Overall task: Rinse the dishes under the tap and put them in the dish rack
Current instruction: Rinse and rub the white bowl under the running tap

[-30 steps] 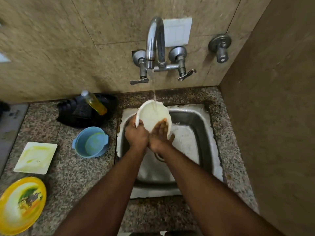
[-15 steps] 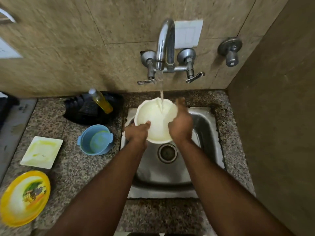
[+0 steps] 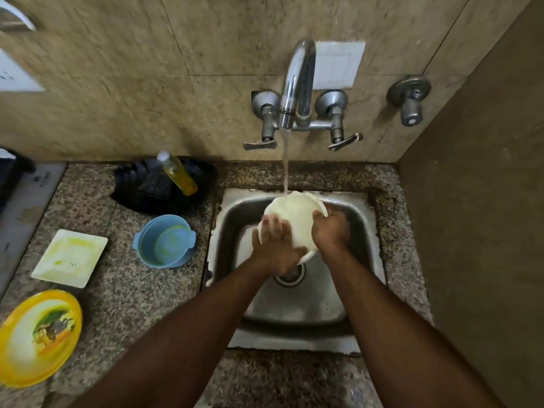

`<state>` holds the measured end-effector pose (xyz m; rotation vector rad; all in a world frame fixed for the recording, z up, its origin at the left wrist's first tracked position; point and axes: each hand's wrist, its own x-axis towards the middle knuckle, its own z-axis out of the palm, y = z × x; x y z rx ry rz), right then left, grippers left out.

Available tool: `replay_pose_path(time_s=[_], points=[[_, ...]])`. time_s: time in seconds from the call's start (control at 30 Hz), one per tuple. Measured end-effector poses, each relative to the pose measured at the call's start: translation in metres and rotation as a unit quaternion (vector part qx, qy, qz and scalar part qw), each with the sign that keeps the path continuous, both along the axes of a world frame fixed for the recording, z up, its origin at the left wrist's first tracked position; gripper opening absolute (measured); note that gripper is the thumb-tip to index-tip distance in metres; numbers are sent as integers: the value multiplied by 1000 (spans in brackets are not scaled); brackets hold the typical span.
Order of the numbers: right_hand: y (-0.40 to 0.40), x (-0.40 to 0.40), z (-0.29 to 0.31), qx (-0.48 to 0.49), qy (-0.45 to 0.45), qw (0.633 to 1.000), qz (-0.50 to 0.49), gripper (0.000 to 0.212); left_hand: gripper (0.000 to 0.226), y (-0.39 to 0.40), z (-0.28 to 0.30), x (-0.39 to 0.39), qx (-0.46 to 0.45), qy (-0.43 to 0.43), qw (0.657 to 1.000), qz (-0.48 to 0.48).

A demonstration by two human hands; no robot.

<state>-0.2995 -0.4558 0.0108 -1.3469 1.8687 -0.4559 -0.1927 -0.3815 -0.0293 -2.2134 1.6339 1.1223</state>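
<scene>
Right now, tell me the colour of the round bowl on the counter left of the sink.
Light blue bowl, seen best in the head view.

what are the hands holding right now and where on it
Both hold the white bowl under the tap stream: the right hand grips its right rim, the left hand lies flat on its left side.

yellow plate [image 3: 38,337] cut by left edge; drain [image 3: 290,275] half hidden

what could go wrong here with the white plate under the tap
The white plate is wet, held over the sink by the left hand and right hand; it could slip and chip. The stream hits its far rim, so water may splash the counter.
</scene>
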Motion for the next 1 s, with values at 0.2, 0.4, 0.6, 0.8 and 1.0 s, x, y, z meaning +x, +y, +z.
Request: replay_pose_path(time_s=[0.2, 0.4, 0.6, 0.8, 1.0], points=[[13, -4, 1, -34, 45, 998, 24, 30, 88, -5, -7, -3, -33, 97, 993, -53], [11, 1, 12, -57, 31, 996, 62, 28, 103, -17, -3, -14, -159, 54, 980, 107], [15, 0, 13, -82, 7, 996, 42, 27, 98, -29, 9, -28, -51, 98, 985, 133], [-9, 12, 21, -38, -142, 985, -93, 26, 75, -7, 39, 0, -68, 90, 991, -76], [-8, 22, 25, -11, -175, 981, -80, 27, 60, 15, 58, 45, -218, -94, 952, -192]])
